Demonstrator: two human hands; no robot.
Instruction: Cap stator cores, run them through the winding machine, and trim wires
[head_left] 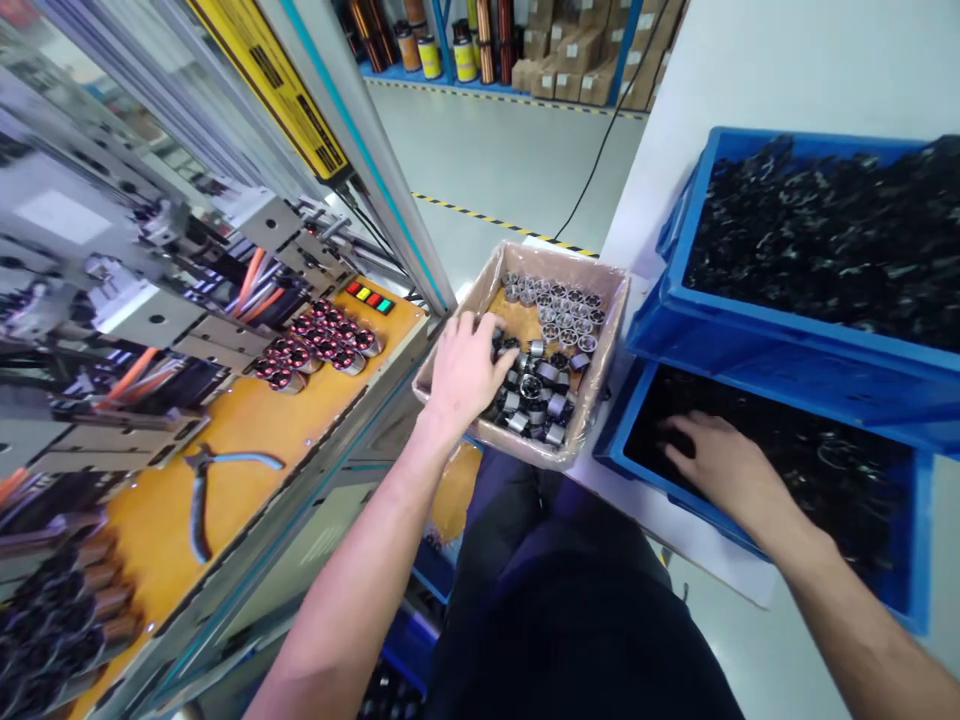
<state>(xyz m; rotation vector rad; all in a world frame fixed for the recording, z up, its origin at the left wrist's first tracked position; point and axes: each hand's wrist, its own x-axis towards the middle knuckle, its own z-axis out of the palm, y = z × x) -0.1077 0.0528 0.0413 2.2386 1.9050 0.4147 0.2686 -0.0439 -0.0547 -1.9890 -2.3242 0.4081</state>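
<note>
From where I stand, I see both hands down among small parts. The left hand (471, 365) is in a tan cardboard box lined with clear plastic (555, 458). Its fingers bend down and its thumb sticks out to the side, touching or just above the pile. I cannot tell if it pinches a piece, because the fingertips are hidden. The right hand (705, 450) dips into the lower blue plastic bin (921, 545). Its fingers curl and its thumb stands a little apart, and I cannot tell if it holds anything in that dark spot.

To feel about in here well, I think a soft touch is best: one piece at a time, with thumb and fingertips, not a big scoop. The left wrist should stay low and slow, so it does not bump the neat rows. It would help to look at one hand, then the other.

In the cardboard box, the short round black-and-silver parts (536, 395) lie in a jumble at the near side, by the left hand. Past them, open silver metal rings (570, 305) sit close together in rows. A bare patch of brown cardboard (517, 312) shows beside the rings. The lower bin has small dark parts in it. The upper blue plastic bin (750, 350) has a big heap of small shiny black parts (825, 230).
</note>
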